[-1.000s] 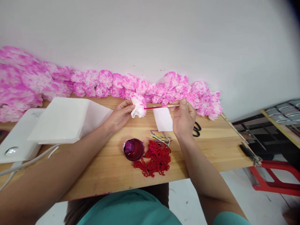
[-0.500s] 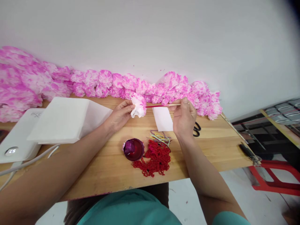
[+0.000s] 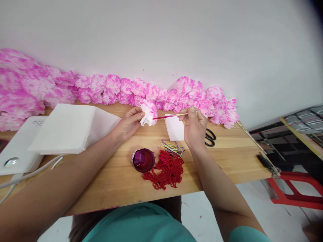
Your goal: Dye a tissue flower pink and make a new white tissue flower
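My left hand (image 3: 129, 123) pinches a small white paper flower (image 3: 148, 114) with pink-stained edges and holds it above the wooden table (image 3: 227, 158). A thin wooden stick (image 3: 169, 116) with a red-dyed tip is gripped in my right hand (image 3: 194, 127); its tip touches the flower's right side. Below the hands stands a small round pot of dark pink dye (image 3: 143, 160). Beside it lies a heap of red rubber bands (image 3: 168, 169) and some yellow, green and purple bands (image 3: 172, 147).
A long row of pink-and-white paper flowers (image 3: 106, 89) lines the wall. A stack of white paper (image 3: 66, 128) and a white device with a cable (image 3: 15, 151) lie left. A small white sheet (image 3: 175, 128) and black scissors (image 3: 210, 136) lie by my right hand. A red stool (image 3: 295, 191) stands right.
My right hand moved slightly left and down, bringing the stick's red tip against the flower. My left hand and the flower stayed in place.
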`<state>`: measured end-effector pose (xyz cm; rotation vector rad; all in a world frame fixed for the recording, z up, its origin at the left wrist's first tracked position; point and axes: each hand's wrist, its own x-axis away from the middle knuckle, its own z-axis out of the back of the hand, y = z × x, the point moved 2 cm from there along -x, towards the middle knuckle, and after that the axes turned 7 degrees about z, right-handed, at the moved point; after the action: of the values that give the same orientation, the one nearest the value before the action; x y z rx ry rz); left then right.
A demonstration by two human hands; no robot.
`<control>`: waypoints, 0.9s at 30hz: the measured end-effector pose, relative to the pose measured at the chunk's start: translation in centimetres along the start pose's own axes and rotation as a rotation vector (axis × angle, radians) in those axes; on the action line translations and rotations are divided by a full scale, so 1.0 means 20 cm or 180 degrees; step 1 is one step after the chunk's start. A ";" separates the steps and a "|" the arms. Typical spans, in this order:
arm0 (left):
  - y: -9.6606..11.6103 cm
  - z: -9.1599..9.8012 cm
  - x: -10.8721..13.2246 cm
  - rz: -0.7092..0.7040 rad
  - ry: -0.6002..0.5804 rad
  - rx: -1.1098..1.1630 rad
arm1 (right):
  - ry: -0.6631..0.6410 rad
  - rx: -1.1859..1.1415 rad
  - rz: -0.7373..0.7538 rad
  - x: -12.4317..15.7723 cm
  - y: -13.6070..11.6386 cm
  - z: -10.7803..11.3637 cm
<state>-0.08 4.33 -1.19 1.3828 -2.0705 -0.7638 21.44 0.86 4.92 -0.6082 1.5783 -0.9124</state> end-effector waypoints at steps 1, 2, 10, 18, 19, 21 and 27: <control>0.00 0.00 0.00 -0.0004 0.0001 0.0000 | 0.0029 -0.0039 -0.0012 0.00 0.00 0.00; 0.00 0.00 0.00 -0.0008 0.0005 -0.0002 | 0.0058 -0.0056 -0.0030 -0.01 0.00 0.00; 0.00 0.00 0.00 -0.0009 0.0023 -0.0011 | -0.0088 0.0172 -0.0019 0.01 -0.01 -0.01; 0.00 0.00 0.00 -0.0004 0.0046 0.0030 | -0.0008 -0.0014 -0.0049 0.00 0.01 0.00; 0.00 0.00 0.00 -0.0007 0.0051 0.0040 | -0.0021 -0.0018 -0.0051 0.00 0.01 0.00; 0.00 0.00 -0.01 -0.0007 0.0049 0.0051 | -0.0062 -0.0033 -0.0038 0.01 0.00 -0.01; 0.00 0.00 0.00 0.0008 0.0014 0.0058 | -0.0218 0.0235 -0.0071 0.02 0.00 -0.01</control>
<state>-0.03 4.38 -1.14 1.3904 -2.0804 -0.7418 21.17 0.56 4.59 -0.5998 1.4729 -0.9525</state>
